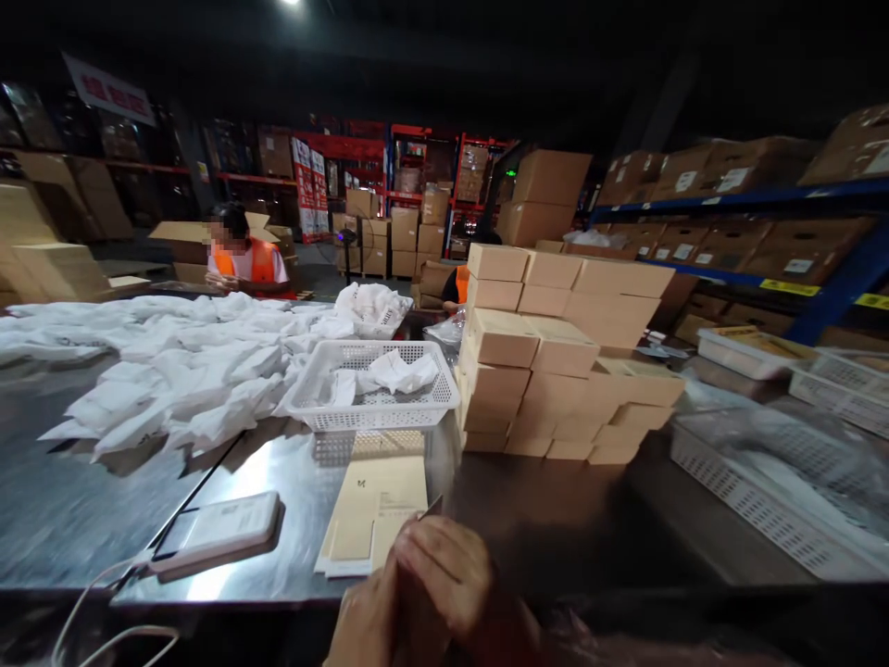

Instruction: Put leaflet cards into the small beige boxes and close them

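My right hand (448, 567) is closed at the bottom centre, its fingertips pressed together near the table's front edge. Against it sits my left hand (369, 611), also closed, the fingertips of both meeting. A thin dark edge (433, 508) sticks out beyond the right fingers; what it belongs to is hidden. Just past the hands lie flat cream cardboard pieces (379, 482) with small print, on top of white sheets. Behind them stands a white perforated basket (375, 417) with a few crumpled white packets (403, 371) inside.
Stacked kraft boxes (556, 398) rise right of the basket. White bags (187, 371) cover the table's left side. A pink-edged phone or power bank (219, 533) with a cable (104, 574) lies front left. More baskets (764, 500) stand right. A person in an orange vest (260, 264) is across the table.
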`<state>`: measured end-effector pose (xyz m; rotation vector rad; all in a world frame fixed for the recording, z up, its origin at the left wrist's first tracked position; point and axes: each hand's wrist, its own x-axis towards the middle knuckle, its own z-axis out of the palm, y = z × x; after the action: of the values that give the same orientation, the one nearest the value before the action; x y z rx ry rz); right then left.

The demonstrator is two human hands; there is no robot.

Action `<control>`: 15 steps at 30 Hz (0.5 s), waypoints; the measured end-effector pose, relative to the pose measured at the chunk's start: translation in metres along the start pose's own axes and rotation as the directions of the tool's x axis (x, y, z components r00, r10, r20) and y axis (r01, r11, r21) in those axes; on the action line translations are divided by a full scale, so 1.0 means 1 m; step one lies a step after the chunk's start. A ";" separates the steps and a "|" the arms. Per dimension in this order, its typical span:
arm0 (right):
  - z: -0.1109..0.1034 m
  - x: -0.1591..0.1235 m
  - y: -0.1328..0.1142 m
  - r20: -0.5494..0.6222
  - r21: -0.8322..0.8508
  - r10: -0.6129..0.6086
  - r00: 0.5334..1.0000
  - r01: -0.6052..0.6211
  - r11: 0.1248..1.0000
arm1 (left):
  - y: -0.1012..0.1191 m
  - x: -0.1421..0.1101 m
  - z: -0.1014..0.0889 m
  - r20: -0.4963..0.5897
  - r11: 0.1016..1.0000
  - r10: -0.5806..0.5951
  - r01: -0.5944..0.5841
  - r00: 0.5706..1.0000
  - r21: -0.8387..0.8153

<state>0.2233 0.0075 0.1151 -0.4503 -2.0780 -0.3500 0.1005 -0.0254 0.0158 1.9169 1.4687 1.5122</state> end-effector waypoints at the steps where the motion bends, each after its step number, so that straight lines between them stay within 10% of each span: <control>1: -0.001 0.001 0.000 0.011 0.009 -0.003 1.000 0.003 1.000 | 0.003 0.000 -0.001 0.024 1.000 0.002 -0.002 1.000 0.023; 15: 0.000 -0.007 -0.006 0.021 0.054 0.187 0.982 -0.188 0.981 | 0.019 0.006 -0.006 0.040 0.979 -0.112 0.117 0.993 -0.164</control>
<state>0.2238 0.0007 0.1081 -0.6119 -2.0358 -0.1771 0.1048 -0.0313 0.0355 1.7217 1.3686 1.4962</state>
